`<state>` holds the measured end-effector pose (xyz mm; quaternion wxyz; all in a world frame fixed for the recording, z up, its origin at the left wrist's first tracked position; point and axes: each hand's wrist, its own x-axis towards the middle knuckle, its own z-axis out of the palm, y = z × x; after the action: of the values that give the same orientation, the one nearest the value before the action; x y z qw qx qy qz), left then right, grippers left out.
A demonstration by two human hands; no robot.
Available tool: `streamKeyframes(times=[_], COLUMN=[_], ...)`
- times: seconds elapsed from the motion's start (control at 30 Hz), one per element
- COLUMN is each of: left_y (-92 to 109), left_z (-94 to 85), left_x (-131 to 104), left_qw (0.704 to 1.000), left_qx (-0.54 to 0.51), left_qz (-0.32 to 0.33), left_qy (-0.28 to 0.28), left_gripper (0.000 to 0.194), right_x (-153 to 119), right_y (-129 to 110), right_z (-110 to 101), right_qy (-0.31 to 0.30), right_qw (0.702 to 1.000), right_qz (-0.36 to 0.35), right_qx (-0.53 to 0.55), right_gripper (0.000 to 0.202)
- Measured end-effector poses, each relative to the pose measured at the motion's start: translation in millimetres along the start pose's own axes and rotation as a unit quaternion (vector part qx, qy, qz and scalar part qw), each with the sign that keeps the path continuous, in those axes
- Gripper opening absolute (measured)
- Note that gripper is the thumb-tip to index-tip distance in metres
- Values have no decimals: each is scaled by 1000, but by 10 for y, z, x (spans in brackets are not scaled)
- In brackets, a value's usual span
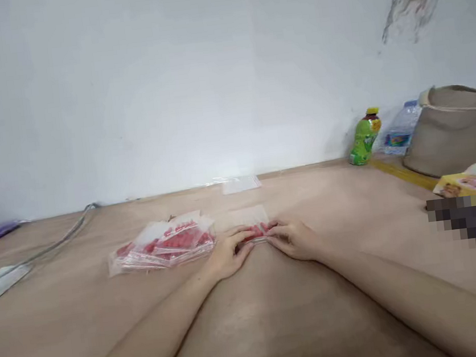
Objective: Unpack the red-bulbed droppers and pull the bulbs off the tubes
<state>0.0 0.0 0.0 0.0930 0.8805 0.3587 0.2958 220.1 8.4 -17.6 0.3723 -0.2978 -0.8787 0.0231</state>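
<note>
A small clear zip bag [248, 216] with several red pieces [258, 230] inside lies flat on the table, its near edge toward me. My left hand [230, 253] pinches that edge at the left corner, thumb below and fingers above. At the right corner my right hand [291, 238] grips the same bag between thumb and fingers. Left of my left hand lies a loose pile of similar filled bags [172, 240], overlapping one another. The red pieces are too small to name.
Behind, near the wall, lies a flat clear bag [241, 184]. At the right stand a green bottle [362, 138], a clear water bottle [399, 128], a grey-brown fabric bin [456, 130] and a yellow packet [470, 183]. A grey cable [66, 235] crosses the left side.
</note>
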Motion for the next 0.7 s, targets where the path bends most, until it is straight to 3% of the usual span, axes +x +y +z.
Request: streamKeyframes(times=[0.43, 0.7], left_y=[57, 84], left_z=[12, 31], left_x=[-7, 60], left_qw=[1000, 999], left_qx=[23, 48], left_qz=[-9, -4], left_qy=[8, 24], left_gripper=[17, 16], right_x=[13, 42], right_y=[-63, -92], right_z=[-50, -50], right_qy=[-10, -21], right_qw=[999, 996], right_qz=[5, 57], right_qx=[30, 58], right_gripper=[17, 20])
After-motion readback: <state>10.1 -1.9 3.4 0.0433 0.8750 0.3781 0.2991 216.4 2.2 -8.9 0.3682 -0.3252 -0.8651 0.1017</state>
